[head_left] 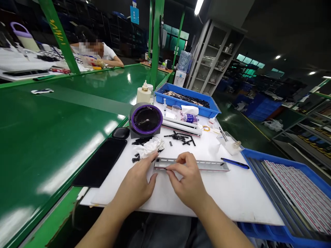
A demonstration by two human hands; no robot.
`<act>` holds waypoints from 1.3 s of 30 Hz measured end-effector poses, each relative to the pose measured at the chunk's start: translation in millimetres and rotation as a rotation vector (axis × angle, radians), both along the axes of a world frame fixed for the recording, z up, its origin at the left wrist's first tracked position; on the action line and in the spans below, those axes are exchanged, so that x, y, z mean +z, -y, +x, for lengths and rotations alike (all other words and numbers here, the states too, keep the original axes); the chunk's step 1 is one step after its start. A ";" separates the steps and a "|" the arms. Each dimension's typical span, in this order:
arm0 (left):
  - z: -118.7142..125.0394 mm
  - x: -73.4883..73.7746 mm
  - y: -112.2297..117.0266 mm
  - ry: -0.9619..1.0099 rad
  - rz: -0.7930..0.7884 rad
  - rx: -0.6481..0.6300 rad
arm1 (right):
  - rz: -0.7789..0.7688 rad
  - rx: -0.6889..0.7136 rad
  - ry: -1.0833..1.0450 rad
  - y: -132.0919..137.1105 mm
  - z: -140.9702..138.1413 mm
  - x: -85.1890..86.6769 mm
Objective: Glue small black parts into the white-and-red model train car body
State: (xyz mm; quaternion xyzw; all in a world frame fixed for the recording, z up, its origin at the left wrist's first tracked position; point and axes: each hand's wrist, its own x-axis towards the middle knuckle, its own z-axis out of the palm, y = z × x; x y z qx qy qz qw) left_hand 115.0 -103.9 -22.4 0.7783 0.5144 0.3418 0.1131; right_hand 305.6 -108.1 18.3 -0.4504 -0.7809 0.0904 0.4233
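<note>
Both hands rest on a long grey metal strip [191, 164] that lies flat on the white table [232, 196], near the middle of its near half. The left hand [137, 182] lies loosely open, fingers together, its fingertips touching the strip's left end. The right hand [187, 179] is curled narrow, thumb and forefinger pinched at the strip's near edge; whether they hold some small piece there is too fine to tell.

Yellow writing runs down the green post [58, 34] at far left, but it cannot be read. The label on a small plastic bottle [190, 119] lying beyond the strip is also illegible.

A blue tray [186, 100] at the far end of the table holds dark flat pieces. A second blue crate [284, 193] at the right holds long rails and sheets with red and white stripes. A round purple-rimmed dish [146, 119] stands far left of the strip, dark inside. A clear small tub [230, 142] sits to the right. Loose black bits [181, 137] and a crumpled white cloth [150, 146] lie just beyond the strip; a blue pen [234, 163] lies off its right end.
</note>
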 end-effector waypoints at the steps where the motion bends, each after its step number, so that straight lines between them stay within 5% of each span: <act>1: -0.6 -2.1 -0.4 0.012 0.011 0.004 | 0.003 0.006 0.032 -3.1 -5.8 -4.0; 12: 2.6 -12.7 -2.5 0.024 0.192 -0.009 | -0.031 0.100 0.230 -0.2 -24.5 -19.3; 15: 3.5 -13.6 -2.5 0.035 0.244 -0.014 | 0.001 0.175 0.156 -5.1 3.8 -5.3; 19: 4.1 -14.2 -1.6 -0.079 0.268 -0.048 | 0.105 0.097 0.150 -21.9 70.2 10.9; 25: 7.6 -3.8 -2.7 -0.348 0.359 0.022 | -0.001 0.049 0.420 -19.4 123.2 -13.7; 29: 16.4 15.2 -2.9 -0.563 0.250 0.074 | 0.102 -0.006 0.426 -11.8 119.4 -33.6; 33: 23.0 30.3 -3.9 -0.693 0.041 0.079 | 0.140 -0.002 0.388 -10.6 118.8 -35.4; 39: 13.1 26.8 -1.6 -0.630 0.034 -0.036 | 0.083 -0.001 0.383 -6.5 121.9 -30.9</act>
